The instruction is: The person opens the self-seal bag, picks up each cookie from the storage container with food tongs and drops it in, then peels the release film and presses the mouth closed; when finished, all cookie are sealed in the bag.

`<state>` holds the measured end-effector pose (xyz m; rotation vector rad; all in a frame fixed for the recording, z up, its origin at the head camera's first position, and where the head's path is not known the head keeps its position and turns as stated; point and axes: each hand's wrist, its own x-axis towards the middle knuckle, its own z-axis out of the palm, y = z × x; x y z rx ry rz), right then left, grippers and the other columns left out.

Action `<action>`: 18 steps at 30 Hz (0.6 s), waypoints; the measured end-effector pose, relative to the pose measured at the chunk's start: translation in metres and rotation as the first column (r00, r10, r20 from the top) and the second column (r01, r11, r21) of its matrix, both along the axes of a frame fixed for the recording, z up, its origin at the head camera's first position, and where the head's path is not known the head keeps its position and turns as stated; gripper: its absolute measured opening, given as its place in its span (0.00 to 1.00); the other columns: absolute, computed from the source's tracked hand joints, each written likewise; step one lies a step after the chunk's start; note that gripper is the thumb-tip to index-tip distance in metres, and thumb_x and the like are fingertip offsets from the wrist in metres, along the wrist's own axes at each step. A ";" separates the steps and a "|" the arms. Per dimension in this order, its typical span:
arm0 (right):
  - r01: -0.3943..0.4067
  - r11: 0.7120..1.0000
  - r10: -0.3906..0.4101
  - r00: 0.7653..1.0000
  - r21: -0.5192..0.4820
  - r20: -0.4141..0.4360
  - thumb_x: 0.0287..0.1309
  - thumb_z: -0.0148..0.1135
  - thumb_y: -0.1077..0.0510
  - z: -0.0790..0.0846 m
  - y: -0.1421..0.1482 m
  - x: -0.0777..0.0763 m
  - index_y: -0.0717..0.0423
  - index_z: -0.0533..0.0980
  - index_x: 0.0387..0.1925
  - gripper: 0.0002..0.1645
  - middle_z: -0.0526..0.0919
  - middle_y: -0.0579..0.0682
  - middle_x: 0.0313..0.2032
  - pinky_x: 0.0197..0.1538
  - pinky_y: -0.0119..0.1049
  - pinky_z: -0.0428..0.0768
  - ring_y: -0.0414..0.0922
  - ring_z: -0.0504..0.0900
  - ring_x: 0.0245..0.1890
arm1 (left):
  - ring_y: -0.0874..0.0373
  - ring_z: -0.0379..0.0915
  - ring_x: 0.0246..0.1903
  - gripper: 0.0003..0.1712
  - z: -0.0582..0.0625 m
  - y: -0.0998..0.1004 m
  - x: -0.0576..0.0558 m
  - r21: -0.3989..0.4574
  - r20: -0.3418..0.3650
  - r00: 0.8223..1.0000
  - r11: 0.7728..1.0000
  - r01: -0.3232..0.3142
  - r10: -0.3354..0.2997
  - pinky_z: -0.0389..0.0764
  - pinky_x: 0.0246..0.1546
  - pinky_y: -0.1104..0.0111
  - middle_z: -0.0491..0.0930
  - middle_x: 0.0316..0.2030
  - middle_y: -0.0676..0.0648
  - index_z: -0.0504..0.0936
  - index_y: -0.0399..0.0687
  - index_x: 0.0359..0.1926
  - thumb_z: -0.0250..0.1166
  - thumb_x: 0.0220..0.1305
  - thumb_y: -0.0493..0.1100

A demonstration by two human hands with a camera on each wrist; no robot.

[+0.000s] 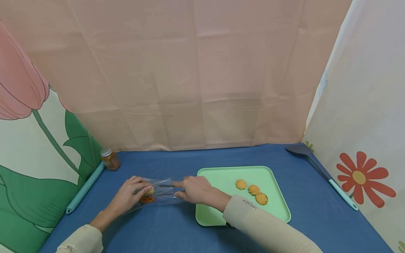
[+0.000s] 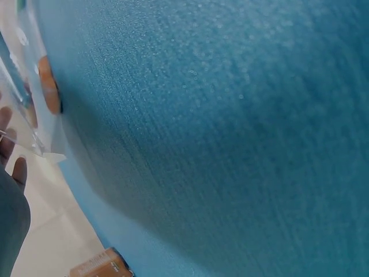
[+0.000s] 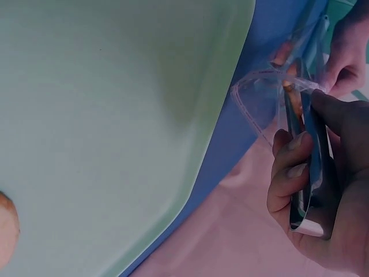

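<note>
A clear plastic bag (image 1: 164, 200) is held up above the blue tabletop, its left side pinched by my left hand (image 1: 126, 196). Inside it are a pale yellow cookie (image 1: 150, 192) and an orange-brown one (image 1: 147, 199); the left wrist view shows a cookie (image 2: 49, 85) through the film. My right hand (image 1: 197, 191) grips metal tongs (image 3: 314, 167), thumb on one side and fingers curled on the other. The tongs reach through the bag's mouth; what their tips touch is unclear. Three round cookies (image 1: 254, 190) lie on the light green tray (image 1: 210, 215) beneath my right forearm.
A jar (image 1: 110, 160) with a silver lid and brown contents stands at the back left. Beside it lies a long light-teal rod (image 1: 85, 189). A dark turner (image 1: 316, 169) with a pale teal handle lies along the right edge.
</note>
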<state>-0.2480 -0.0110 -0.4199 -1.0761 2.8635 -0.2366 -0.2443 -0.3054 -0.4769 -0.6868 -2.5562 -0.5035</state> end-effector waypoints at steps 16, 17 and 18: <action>0.005 1.000 -0.003 0.999 -0.027 0.048 0.67 0.60 0.36 0.003 0.004 -0.002 0.31 0.71 0.69 0.31 0.81 0.41 0.34 0.15 0.33 0.62 0.34 0.72 0.26 | 0.63 0.75 0.40 0.05 0.003 0.000 0.000 0.008 -0.006 1.000 1.000 0.028 -0.028 0.77 0.40 0.61 0.84 0.39 0.60 0.91 0.57 0.39 0.69 0.65 0.44; 0.006 1.000 -0.005 0.999 -0.030 0.052 0.67 0.60 0.36 0.003 0.006 -0.002 0.31 0.71 0.69 0.31 0.79 0.40 0.31 0.15 0.33 0.62 0.34 0.71 0.25 | 0.63 0.75 0.40 0.05 0.003 0.000 0.000 0.009 -0.009 1.000 1.000 0.029 -0.029 0.77 0.40 0.61 0.84 0.39 0.60 0.91 0.57 0.39 0.69 0.65 0.44; 0.007 0.999 -0.005 0.998 -0.035 0.056 0.67 0.60 0.36 0.003 0.007 -0.002 0.31 0.71 0.69 0.31 0.78 0.40 0.30 0.15 0.33 0.61 0.34 0.71 0.24 | 0.63 0.75 0.40 0.05 0.003 0.000 0.000 0.010 -0.011 0.999 0.999 0.031 -0.031 0.77 0.40 0.61 0.84 0.39 0.60 0.91 0.56 0.39 0.69 0.65 0.43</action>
